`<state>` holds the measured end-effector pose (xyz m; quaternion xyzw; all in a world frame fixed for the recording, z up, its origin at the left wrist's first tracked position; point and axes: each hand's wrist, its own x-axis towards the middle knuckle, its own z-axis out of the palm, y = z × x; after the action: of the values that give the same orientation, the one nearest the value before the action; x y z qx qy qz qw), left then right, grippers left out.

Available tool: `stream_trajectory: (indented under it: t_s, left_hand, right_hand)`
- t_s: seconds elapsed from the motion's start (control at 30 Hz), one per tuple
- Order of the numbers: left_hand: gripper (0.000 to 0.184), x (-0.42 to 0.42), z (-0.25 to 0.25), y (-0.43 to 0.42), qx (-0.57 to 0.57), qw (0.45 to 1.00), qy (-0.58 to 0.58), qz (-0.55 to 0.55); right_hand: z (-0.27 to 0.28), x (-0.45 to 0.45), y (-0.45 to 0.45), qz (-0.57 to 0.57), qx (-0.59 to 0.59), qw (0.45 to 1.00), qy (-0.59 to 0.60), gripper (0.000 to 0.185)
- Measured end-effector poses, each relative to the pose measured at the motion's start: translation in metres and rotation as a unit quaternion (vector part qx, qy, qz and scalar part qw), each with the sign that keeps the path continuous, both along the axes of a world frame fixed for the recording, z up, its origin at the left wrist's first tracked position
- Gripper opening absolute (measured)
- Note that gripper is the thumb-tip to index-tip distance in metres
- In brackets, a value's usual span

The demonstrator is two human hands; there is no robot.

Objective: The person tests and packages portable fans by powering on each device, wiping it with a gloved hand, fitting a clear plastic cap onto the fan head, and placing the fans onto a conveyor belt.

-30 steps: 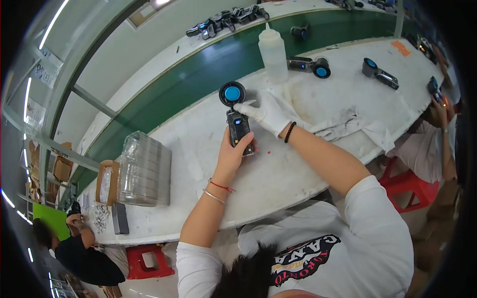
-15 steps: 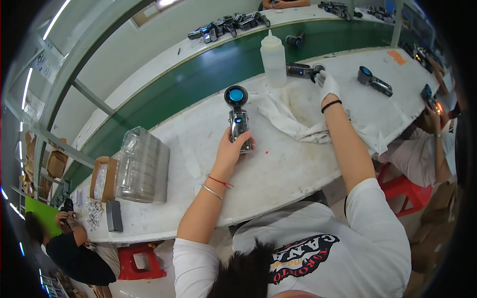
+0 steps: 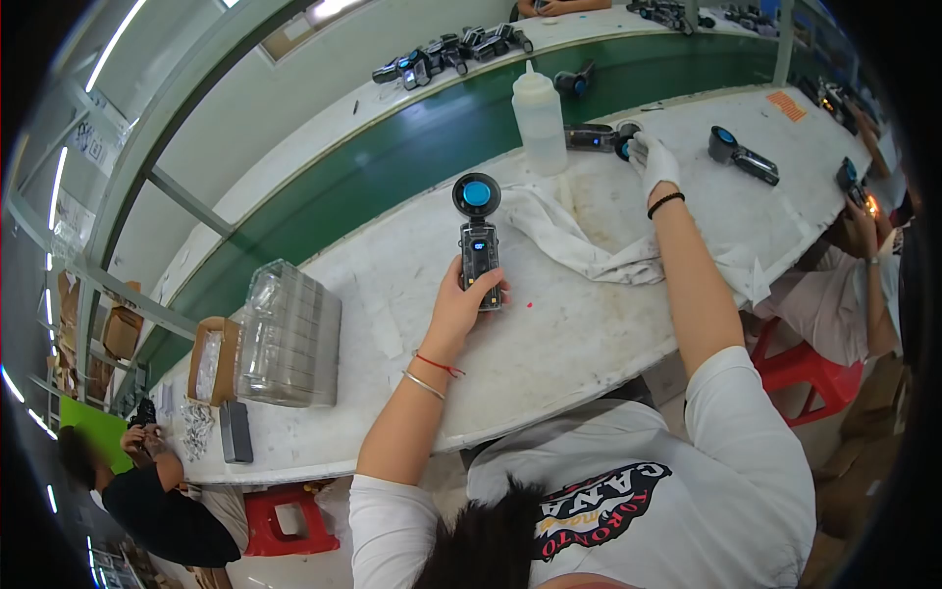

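Note:
My left hand (image 3: 468, 296) is wrapped round the clear, dark body of a handheld fan (image 3: 480, 257). The fan stands upright in view, its round black head with a blue centre at the top and a small blue display lit on the body. A second handheld fan (image 3: 591, 138) lies on its side at the far edge of the table. My right hand (image 3: 652, 160), in a white glove, has its fingers closed at that fan's round head, partly covering it. A squeeze bottle (image 3: 540, 123) of clear plastic stands just left of the second fan. Below my right hand spreads a crumpled white cloth (image 3: 579, 250).
Clear plastic trays (image 3: 289, 339) stand at the left beside a cardboard box (image 3: 212, 360) and a dark grey block (image 3: 235, 432). Another fan (image 3: 744, 155) lies at the right. Beyond the table runs a green conveyor belt (image 3: 392, 162). Co-workers sit at both sides on red stools (image 3: 289, 520).
The view has shifted slightly. The blue centre of the second fan now shows beside my right fingers. A fan on the belt has moved a little left, partly behind the bottle. My left grip is unchanged.

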<state>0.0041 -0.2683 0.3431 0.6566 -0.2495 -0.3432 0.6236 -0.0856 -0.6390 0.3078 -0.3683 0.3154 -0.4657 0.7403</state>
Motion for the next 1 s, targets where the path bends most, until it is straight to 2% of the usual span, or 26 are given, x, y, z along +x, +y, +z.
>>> stream_trajectory:
  t_s: [0.07, 0.13, 0.2, 0.27, 0.37, 0.47, 0.57, 0.77, 0.87, 0.93, 1.0]
  left_hand:
    - [0.037, 0.000, 0.003, 0.001, -0.012, 1.000, -0.001, -0.016]
    - [0.037, -0.001, 0.004, 0.001, -0.042, 0.999, 0.010, -0.032]
    - [0.038, -0.004, 0.004, 0.002, -0.067, 0.996, 0.023, -0.050]
    - [0.040, -0.008, 0.004, 0.003, -0.106, 0.990, -0.004, -0.097]
    - [0.040, -0.016, 0.001, 0.007, -0.080, 0.989, -0.053, -0.110]
    - [0.044, -0.030, 0.007, 0.009, -0.042, 0.990, -0.095, -0.092]
    - [0.044, -0.044, 0.008, 0.006, -0.012, 0.991, -0.099, -0.084]
    - [0.042, -0.043, 0.007, 0.006, -0.016, 0.990, -0.103, -0.091]
    - [0.038, -0.044, 0.007, 0.007, -0.061, 0.991, -0.018, -0.119]
    - [0.039, -0.043, 0.007, 0.008, -0.061, 0.991, -0.005, -0.117]
    - [0.040, -0.042, 0.007, 0.008, -0.065, 0.991, 0.002, -0.115]
  right_hand:
    - [0.023, -0.001, 0.029, -0.023, -0.125, 0.992, -0.003, 0.024]
    - [0.053, 0.001, 0.074, 0.103, -0.270, 0.957, -0.017, 0.036]
    - [0.071, 0.014, 0.137, 0.239, -0.295, 0.922, -0.079, 0.050]
    - [0.089, 0.013, 0.191, 0.296, -0.329, 0.897, 0.015, 0.053]
    - [0.081, 0.019, 0.210, 0.312, -0.419, 0.852, -0.002, 0.051]
    - [0.077, 0.011, 0.213, 0.299, -0.396, 0.867, -0.042, 0.036]
    - [0.066, 0.005, 0.206, 0.262, -0.397, 0.879, -0.033, 0.034]
    - [0.076, 0.000, 0.213, 0.250, -0.428, 0.868, -0.009, 0.028]
    - [0.070, 0.004, 0.207, 0.264, -0.396, 0.879, 0.010, 0.024]
    - [0.062, 0.008, 0.204, 0.237, -0.423, 0.875, -0.002, 0.023]
    - [0.062, 0.009, 0.205, 0.254, -0.386, 0.887, -0.021, 0.023]
